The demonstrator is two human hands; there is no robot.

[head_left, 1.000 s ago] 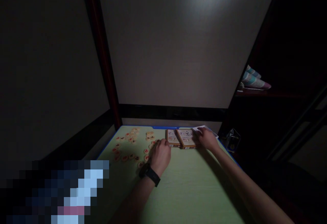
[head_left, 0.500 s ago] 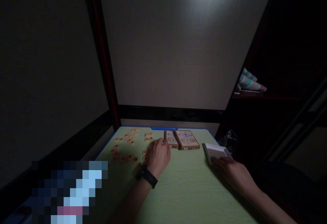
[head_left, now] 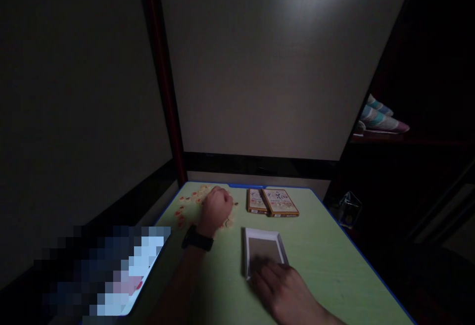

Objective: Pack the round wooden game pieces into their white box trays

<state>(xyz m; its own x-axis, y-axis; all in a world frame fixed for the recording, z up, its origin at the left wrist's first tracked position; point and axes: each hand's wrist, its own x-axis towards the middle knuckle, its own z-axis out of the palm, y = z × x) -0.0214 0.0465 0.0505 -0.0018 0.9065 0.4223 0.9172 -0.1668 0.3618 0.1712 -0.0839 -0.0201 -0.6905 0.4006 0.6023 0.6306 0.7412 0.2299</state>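
R hand (head_left: 282,288): 1 tray (head_left: 265,247), 2 boxes (head_left: 281,202) beyond. L hand (head_left: 216,209): 1 watch (head_left: 201,239) at wrist; several discs (head_left: 229,223) around, exact no. hidden.

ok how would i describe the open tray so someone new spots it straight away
Start at the green table and look in front of the two printed boxes near its far edge. There lies the open tray, its near end partly covered by the right hand. Unlike those boxes, it has white walls and a plain brownish inside.
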